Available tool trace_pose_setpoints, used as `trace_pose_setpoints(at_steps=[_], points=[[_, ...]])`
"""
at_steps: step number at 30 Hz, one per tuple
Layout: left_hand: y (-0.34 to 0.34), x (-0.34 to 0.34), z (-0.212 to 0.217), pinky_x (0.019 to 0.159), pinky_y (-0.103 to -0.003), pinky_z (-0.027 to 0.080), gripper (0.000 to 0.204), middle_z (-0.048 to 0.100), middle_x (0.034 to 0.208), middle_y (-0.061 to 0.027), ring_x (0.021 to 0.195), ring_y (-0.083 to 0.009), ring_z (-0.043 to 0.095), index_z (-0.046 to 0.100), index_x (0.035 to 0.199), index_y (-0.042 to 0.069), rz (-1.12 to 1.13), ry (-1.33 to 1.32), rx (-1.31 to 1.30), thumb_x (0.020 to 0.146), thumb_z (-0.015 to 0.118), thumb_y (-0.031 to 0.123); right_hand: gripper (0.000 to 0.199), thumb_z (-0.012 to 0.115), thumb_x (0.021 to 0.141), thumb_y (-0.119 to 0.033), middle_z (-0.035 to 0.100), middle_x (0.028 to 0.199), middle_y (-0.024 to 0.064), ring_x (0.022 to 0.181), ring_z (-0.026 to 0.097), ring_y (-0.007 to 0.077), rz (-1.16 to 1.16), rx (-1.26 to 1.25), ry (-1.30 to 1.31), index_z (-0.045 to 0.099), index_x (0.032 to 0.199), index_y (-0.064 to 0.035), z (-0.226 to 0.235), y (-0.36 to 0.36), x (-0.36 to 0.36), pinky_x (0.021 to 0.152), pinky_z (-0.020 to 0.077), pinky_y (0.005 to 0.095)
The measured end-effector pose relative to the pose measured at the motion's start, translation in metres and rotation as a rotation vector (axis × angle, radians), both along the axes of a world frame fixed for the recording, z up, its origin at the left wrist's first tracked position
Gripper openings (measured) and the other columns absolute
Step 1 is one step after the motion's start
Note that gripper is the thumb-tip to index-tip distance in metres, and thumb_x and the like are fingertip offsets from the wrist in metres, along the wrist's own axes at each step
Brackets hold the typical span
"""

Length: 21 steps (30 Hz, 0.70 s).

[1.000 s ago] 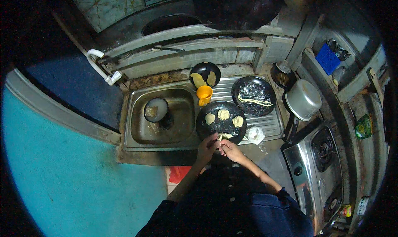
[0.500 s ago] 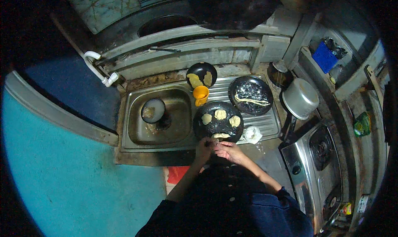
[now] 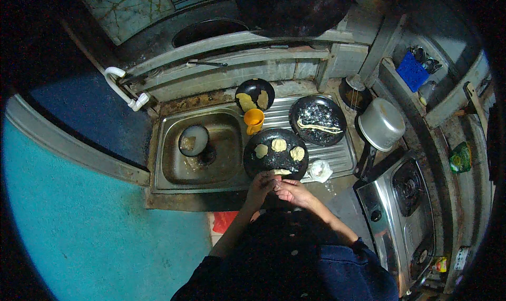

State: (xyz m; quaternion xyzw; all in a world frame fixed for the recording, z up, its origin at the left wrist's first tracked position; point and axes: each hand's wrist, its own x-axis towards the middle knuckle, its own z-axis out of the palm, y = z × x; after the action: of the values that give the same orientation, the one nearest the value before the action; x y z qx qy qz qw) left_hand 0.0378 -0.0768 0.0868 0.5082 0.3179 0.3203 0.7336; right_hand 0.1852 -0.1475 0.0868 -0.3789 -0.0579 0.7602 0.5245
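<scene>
My left hand [image 3: 260, 188] and my right hand [image 3: 295, 192] meet at the near rim of a black round tray [image 3: 258, 168]. The fingers of both are bent and pressed together; anything between them is too small to make out. Just beyond the fingertips is a pale strip of dough [image 3: 281, 171], partly hidden by the hands. Farther in on the tray are a flat greyish dough piece [image 3: 261, 151], a round pale dough piece [image 3: 279, 144] and another dough piece [image 3: 297, 153]. White flour is smeared over the tray.
A floury black plate [image 3: 318, 111] holds a long dough rope. Nearby are an orange mug [image 3: 254, 117], a black pan [image 3: 256, 85] with flat pieces, and a white bag [image 3: 320, 170]. The sink [image 3: 226, 148] holds a bowl; a silver pot [image 3: 382, 123] and gas stove [image 3: 387, 211] stand right.
My hands have shifted slightly, the left a little farther over the tray's rim, and they still touch. The dough pieces keep their places; the view has moved a little.
</scene>
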Motion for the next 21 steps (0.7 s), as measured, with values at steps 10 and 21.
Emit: trace_pose_setpoints(at_steps=[10,21], points=[[-0.001,0.006,-0.008,0.067,-0.027,0.049,0.017,0.062,0.081,-0.0070,0.073,-0.0112,0.059,0.061,0.090,0.001,0.134,0.365,0.034,0.078,0.065,0.012,0.010,0.061,0.081,-0.009,0.062,0.078,0.0027,0.069,0.058,0.0080,-0.022,0.371,-0.725,0.058,0.088,-0.0023,-0.026,-0.001,0.004,0.064,0.0491,0.0226],[-0.001,0.005,0.001,0.063,-0.025,0.049,0.024,0.064,0.086,-0.0077,0.071,-0.0096,0.060,0.061,0.099,-0.001,0.030,0.389,0.287,0.084,0.059,0.018,0.012,0.061,0.081,-0.008,0.063,0.081,0.0056,0.073,0.060,0.0093,-0.092,0.290,-0.824,0.060,0.088,0.0024,-0.010,-0.006,0.008,0.066,0.0504,0.0230]])
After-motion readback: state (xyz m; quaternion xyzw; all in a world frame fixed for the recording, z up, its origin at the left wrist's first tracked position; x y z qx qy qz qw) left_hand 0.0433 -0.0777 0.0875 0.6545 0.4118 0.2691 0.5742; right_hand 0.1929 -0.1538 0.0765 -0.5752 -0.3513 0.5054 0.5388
